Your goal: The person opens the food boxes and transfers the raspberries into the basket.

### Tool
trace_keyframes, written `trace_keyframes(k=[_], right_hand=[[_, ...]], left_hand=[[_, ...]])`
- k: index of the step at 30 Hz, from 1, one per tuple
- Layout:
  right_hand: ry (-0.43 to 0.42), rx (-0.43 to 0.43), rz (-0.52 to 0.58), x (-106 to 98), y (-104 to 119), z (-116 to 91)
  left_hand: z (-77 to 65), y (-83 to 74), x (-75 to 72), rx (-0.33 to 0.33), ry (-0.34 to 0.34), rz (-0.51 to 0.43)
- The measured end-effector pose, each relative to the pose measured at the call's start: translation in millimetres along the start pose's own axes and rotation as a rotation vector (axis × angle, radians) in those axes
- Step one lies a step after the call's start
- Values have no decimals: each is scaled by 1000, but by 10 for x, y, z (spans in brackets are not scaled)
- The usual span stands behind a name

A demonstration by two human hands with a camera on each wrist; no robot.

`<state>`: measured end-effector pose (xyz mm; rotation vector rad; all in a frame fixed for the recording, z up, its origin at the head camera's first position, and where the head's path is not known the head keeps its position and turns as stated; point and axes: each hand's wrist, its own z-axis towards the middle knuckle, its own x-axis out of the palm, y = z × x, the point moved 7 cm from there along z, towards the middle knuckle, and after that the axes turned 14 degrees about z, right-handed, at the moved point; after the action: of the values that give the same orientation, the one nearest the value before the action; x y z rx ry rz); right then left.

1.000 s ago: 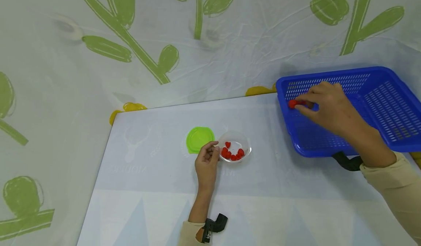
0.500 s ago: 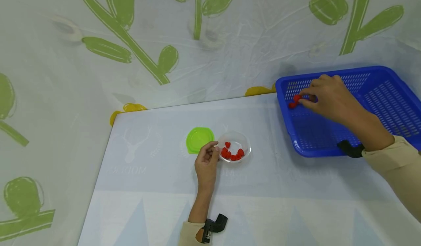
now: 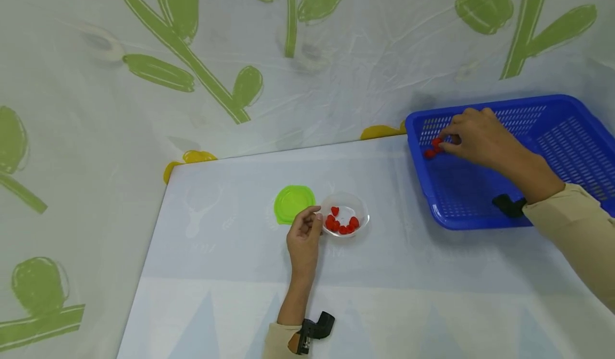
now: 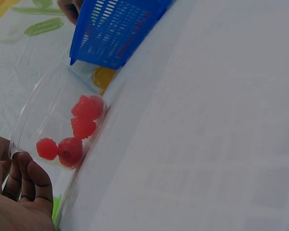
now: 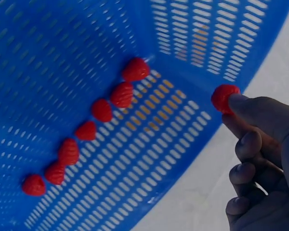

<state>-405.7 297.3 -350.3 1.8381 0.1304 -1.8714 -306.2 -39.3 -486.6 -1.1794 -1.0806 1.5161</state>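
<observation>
My right hand (image 3: 485, 137) is over the left part of the blue plastic basket (image 3: 475, 209). In the right wrist view its thumb and forefinger pinch a red raspberry (image 5: 221, 97). Several more raspberries (image 5: 102, 110) lie in a row on the basket, along the edge of its slotted side. At the table's middle my left hand (image 3: 304, 239) grips the near-left rim of a clear plastic bowl (image 3: 355, 203) between thumb and fingers. Several raspberries (image 4: 83, 127) sit in that bowl, mostly along one side.
Left of the bowl, a bright green lid (image 3: 292, 201) lies flat on the white-covered table (image 3: 230, 257), partly behind my left fingers. The basket stands at the table's back right. Behind rises a pale cloth (image 3: 365, 44) with green leaf prints.
My right hand has shifted slightly up and back within the basket, with red raspberries near its fingertips. The left hand and the bowl have stayed in place.
</observation>
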Motion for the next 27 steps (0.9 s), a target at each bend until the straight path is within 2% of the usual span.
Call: trace_keyframes(k=[4, 11, 13, 20, 27], right_hand=[[27, -1, -4, 85, -80, 50], [72, 6, 6, 282, -181, 91], [81, 11, 9, 331, -200, 90], [99, 6, 8, 426, -212, 69], [117, 2, 16, 469, -202, 77]], left_hand=[[15, 91, 10, 1, -13, 9], [7, 106, 13, -3, -12, 17], [5, 78, 13, -1, -8, 13], [-17, -164, -10, 21, 5, 10], [-14, -183, -16, 10, 7, 9]])
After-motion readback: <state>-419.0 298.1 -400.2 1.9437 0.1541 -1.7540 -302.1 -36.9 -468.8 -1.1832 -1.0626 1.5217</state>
